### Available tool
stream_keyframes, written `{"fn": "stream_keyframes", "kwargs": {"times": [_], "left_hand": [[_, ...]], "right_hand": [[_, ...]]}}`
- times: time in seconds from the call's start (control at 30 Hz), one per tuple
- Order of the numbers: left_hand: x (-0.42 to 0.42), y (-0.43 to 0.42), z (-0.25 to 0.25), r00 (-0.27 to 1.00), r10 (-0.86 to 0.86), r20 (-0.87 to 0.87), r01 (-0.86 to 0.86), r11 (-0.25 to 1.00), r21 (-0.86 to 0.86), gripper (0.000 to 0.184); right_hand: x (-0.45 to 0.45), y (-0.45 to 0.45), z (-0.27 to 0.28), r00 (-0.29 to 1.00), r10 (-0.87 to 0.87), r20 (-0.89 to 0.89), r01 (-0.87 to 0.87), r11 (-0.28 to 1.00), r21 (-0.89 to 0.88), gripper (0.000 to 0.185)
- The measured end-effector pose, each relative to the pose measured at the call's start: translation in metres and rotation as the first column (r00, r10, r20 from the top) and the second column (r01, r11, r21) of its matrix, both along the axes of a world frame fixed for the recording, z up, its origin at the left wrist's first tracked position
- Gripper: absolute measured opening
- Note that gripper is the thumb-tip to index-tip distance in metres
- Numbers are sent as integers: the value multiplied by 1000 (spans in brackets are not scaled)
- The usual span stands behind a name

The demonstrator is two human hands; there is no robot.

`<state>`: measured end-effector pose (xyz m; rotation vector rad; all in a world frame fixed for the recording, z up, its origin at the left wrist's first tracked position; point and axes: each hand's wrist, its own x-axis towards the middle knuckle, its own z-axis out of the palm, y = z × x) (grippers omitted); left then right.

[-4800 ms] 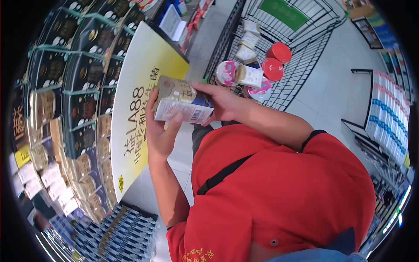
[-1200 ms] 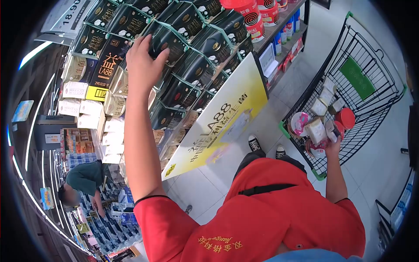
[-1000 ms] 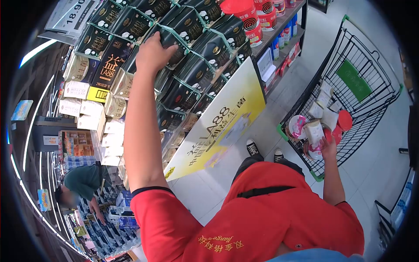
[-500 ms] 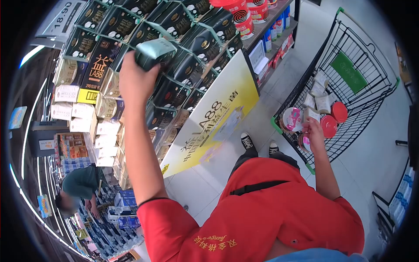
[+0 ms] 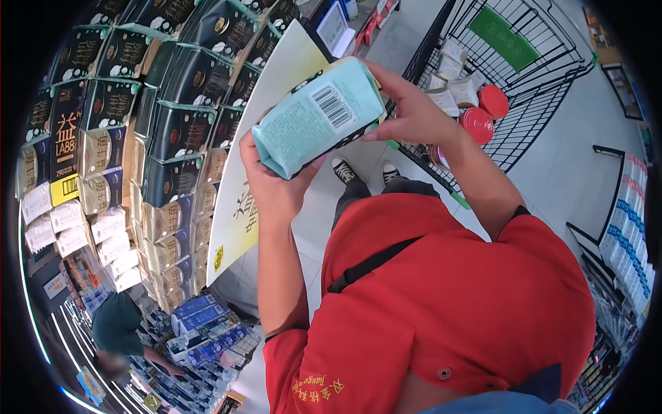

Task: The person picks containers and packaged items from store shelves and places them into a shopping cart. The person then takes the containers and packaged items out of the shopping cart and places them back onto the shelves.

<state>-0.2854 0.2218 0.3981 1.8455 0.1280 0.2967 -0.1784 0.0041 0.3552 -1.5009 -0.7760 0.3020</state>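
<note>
While holding one mint-green pack [image 5: 318, 114] out ahead of one red shirt [image 5: 448, 297], has two hands on it, one at each end. Keeps the left hand [image 5: 276, 186] half curled round the lower-left end, thumb along the near edge. Closes the right hand [image 5: 422, 114] on the right end, fingers over the far corner and thumb at the near side. Tilts the pack, right end higher in view, and shows one barcode [image 5: 333, 107] on the upturned face.

Beyond the right hand, shows one shopping cart [image 5: 514, 131] with one green panel [image 5: 503, 39]. Counts two red lids [image 5: 493, 102] close together inside, at least four white packs [image 5: 465, 93] beside them, and one round tub [image 5: 438, 157] partly hidden by the right arm.

Behind the mint-green pack, shows one yellow and white sign [image 5: 234, 207], and left of that a tall stack of dark packs [image 5: 183, 124], too many to count. Makes out one tall black LA88 box [image 5: 67, 141] above one yellow label [image 5: 65, 189], and at least seven white pack ends [image 5: 108, 224] lower down.

At lower left, shows one other person [image 5: 118, 328] in dark green, bent beside blue packages [image 5: 200, 317]. Also shows two black-and-white shoes [image 5: 343, 170] on the floor.
</note>
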Motion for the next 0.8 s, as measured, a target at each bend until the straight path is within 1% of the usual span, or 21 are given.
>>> {"fn": "stream_keyframes", "kwargs": {"times": [0.03, 0.07, 0.13, 0.2, 0.23, 0.27, 0.3, 0.33, 0.37, 0.4, 0.43, 0.47, 0.5, 0.53, 0.6, 0.63, 0.67, 0.7, 0.73, 0.77, 0.8], "left_hand": [[-2, -1, 1, 1000, 3, -24, -4, 998, -58, 82], [-4, -1, 0, 999, 7, -46, -12, 993, -115, 82], [-9, 2, -4, 998, -4, -60, -3, 993, -114, 82], [-10, 1, -6, 995, -90, -38, 77, 960, -271, 86], [-9, 0, -4, 995, -91, -37, 77, 959, -273, 86], [-8, -2, 0, 996, -56, -68, 39, 971, -235, 89], [-6, -4, 6, 995, -21, -98, 2, 981, -195, 92], [-4, -12, 14, 995, -24, -99, 4, 980, -199, 92], [-3, -25, 23, 984, -33, -173, 0, 983, -186, 89], [-3, -33, 28, 969, -43, -245, 0, 985, -173, 85], [7, -4, 11, 962, -196, -192, 71, 855, -514, 87], [1, 3, -5, 960, -202, -191, 77, 852, -517, 87], [3, -1, 3, 934, -264, -241, 150, 902, -405, 90], [6, -5, 7, 901, -318, -295, 233, 929, -289, 92], [10, -13, 6, 894, -353, -276, 274, 918, -288, 95], [15, -17, 7, 889, -348, -297, 250, 913, -321, 99], [19, -21, 7, 884, -342, -319, 224, 909, -352, 102], [23, -23, 3, 881, -351, -317, 237, 908, -346, 102], [24, -23, -5, 877, -357, -323, 294, 928, -228, 99], [26, -21, -10, 877, -352, -328, 339, 936, -97, 96], [27, -25, -11, 884, -363, -295, 395, 917, 54, 98]], "right_hand": [[-3, 1, -1, 999, 1, -55, -2, 1000, -21, 92], [-4, 2, -4, 998, 17, -60, -19, 1000, -20, 92], [-10, 3, -11, 996, 31, -81, -28, 999, 35, 98], [-12, 2, -12, 995, 24, -92, -19, 998, 56, 97], [-14, 1, -13, 995, 9, -104, -1, 997, 76, 96], [-15, -1, -16, 995, 6, -104, 1, 997, 73, 96], [-17, -2, -21, 948, 70, -310, -41, 994, 101, 93], [-18, -4, -26, 855, 134, -501, -74, 988, 139, 91], [-22, -1, -28, 873, 85, -480, -52, 995, 81, 74], [-25, 3, -36, 872, 79, -484, -47, 996, 77, 74], [-28, 7, -46, 720, 127, -683, -14, 986, 168, 65], [-30, 8, -51, 524, 189, -830, 43, 968, 247, 59], [-36, 5, -40, 489, 181, -853, 20, 976, 218, 49], [-41, 4, -36, 491, 173, -854, 31, 976, 216, 49], [-50, 2, -33, 315, 146, -938, 115, 975, 190, 53], [-51, -3, -40, 260, 165, -951, 111, 974, 199, 53], [-54, -8, -44, 263, 164, -951, 125, 971, 202, 53], [-56, -12, -47, 260, 191, -946, 112, 968, 226, 55], [-56, -15, -47, 260, 224, -939, 92, 962, 255, 57], [-56, -15, -45, 224, 181, -958, 190, 956, 225, 62], [-54, -21, -49, 281, 302, -911, 178, 916, 358, 62]]}}
